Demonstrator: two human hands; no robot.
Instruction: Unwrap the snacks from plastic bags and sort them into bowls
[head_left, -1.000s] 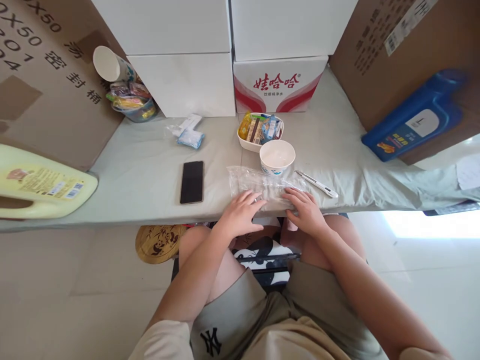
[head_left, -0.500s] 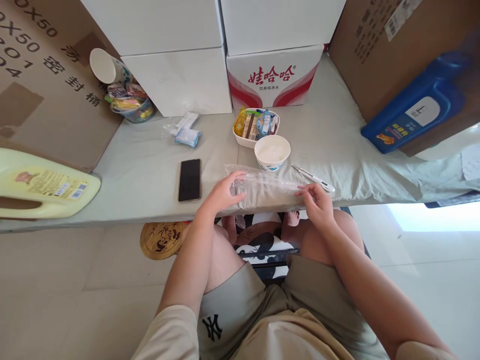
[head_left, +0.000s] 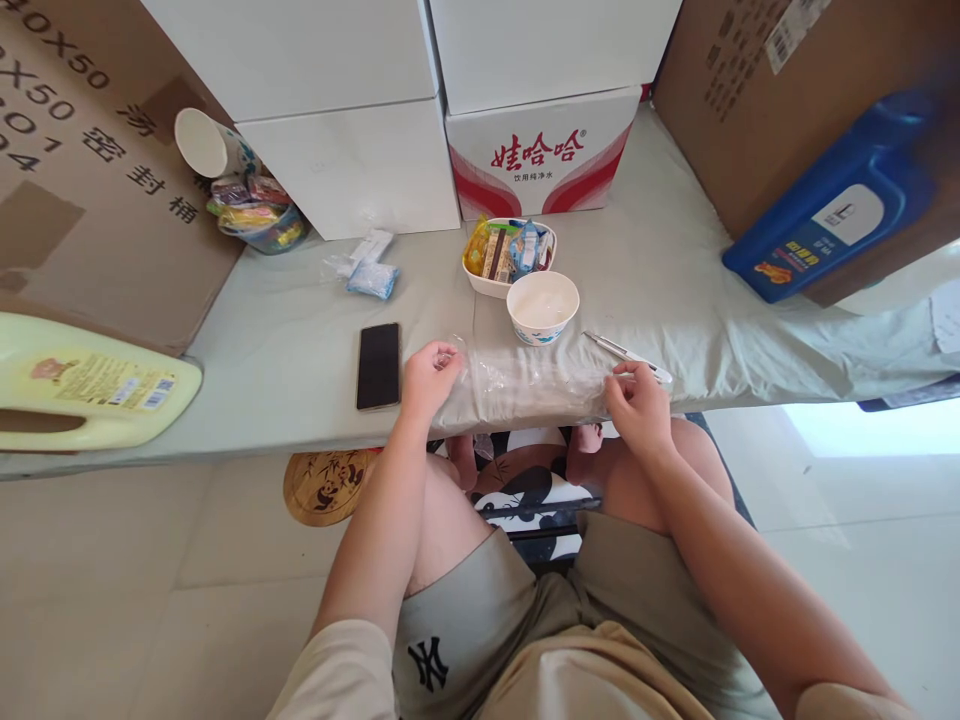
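A clear plastic bag [head_left: 525, 383] lies flat along the near edge of the grey-green covered table [head_left: 300, 350]. My left hand [head_left: 426, 375] pinches its left end, fingers closed. My right hand [head_left: 637, 408] grips its right end, fingers curled. Just behind the bag stands a white paper bowl [head_left: 542, 306], and behind that a white dish of wrapped snacks [head_left: 510, 256]. A white pen-like tool [head_left: 628, 356] lies beside my right hand. A black phone [head_left: 378, 364] rests left of my left hand.
White boxes [head_left: 352, 160] and a red-printed carton [head_left: 541, 155] line the back. Brown cartons stand at both sides, a blue jug [head_left: 832, 225] right, a yellow jug [head_left: 82, 385] left. Small packets [head_left: 364, 268] and a tipped cup [head_left: 202, 143] with a snack tub sit back left.
My hands moved apart from the middle of the bag to its two ends, and each closed on an end. The bag now looks stretched out between them.
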